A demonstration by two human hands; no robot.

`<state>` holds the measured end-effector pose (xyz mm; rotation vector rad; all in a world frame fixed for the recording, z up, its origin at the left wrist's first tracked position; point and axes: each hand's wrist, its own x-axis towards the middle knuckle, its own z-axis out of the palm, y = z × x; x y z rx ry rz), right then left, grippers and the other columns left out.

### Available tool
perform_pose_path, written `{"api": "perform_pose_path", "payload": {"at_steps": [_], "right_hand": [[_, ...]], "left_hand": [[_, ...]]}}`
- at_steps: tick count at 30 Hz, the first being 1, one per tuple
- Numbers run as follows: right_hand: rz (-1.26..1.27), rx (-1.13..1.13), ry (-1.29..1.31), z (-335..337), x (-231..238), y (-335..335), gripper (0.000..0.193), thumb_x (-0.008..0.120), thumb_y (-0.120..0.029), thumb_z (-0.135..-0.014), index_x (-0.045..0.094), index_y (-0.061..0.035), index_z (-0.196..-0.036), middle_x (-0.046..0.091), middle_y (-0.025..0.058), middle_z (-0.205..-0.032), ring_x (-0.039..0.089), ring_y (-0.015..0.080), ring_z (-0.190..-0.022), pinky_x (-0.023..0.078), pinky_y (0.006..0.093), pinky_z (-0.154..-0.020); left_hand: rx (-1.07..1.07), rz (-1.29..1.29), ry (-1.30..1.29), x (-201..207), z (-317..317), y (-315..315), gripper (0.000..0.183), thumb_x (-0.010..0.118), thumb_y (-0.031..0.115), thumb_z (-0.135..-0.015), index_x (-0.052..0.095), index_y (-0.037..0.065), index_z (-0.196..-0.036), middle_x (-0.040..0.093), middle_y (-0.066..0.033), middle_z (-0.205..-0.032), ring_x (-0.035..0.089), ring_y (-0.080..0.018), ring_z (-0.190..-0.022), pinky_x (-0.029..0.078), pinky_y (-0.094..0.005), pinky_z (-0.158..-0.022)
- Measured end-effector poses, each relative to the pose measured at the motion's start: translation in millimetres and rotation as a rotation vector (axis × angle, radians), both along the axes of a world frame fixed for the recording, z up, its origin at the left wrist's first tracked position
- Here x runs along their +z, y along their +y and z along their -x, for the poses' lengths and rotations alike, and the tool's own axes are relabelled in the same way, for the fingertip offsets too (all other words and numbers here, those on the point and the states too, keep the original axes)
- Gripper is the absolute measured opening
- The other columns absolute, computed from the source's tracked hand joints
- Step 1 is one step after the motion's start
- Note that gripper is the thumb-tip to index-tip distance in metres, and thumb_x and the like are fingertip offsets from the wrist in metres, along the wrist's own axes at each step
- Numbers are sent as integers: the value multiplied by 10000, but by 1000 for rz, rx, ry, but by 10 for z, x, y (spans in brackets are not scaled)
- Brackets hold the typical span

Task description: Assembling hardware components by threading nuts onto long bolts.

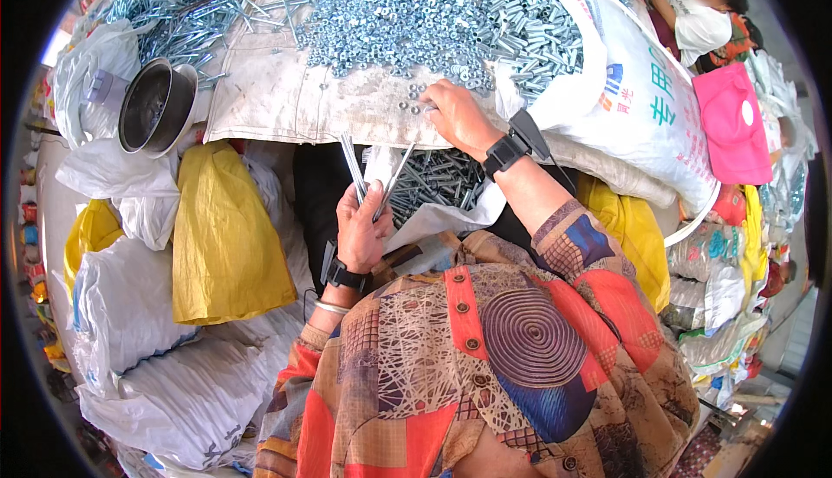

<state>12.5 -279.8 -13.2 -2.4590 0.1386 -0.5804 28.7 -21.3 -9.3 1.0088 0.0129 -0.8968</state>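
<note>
Silvery, thin metal rods, probably stiff and slippery, best taken mid-length, are pinched in the left hand; whether the right hand, beside small silvery metal nuts, pinches one, I cannot tell.

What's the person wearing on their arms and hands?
The left hand and right hand wear no gloves. Each wrist has a black strap with a dark device; the left adds a pale round bangle. The fabric sleeves are patchwork: red, tan and brown, with blue on the right.
</note>
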Motion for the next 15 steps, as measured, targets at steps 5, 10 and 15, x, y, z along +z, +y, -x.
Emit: {"api": "perform_pose_path", "payload": {"at_steps": [5, 10, 15], "right_hand": [[28, -10, 148, -82, -37, -115, 112, 595, -10, -742, 597, 15, -851, 602, 217, -803, 602, 437, -830, 481, 495, -730], [-33, 80, 160, -17, 98, -113, 107, 608, -18, -735, 589, 22, -832, 632, 221, -829, 619, 423, -816, 488, 470, -723], [-104, 116, 160, 24, 122, -113, 122, 633, -16, -740, 601, 17, -853, 635, 187, -811, 628, 379, -783, 495, 427, -701]], "left_hand": [[2, 36, 9, -49, 9, 25, 185, 668, 241, -950, 586, 81, -996, 552, 6, -724, 373, -41, -474, 252, -207, -416], [20, 26, 41, -29, 47, 36, 168, 678, 207, -941, 589, 78, -1002, 544, 17, -729, 363, -34, -485, 243, -200, -420], [11, -3, 14, 8, 47, 22, 149, 683, 184, -937, 580, 84, -976, 505, 48, -704, 354, -25, -492, 242, -201, -425]]}}
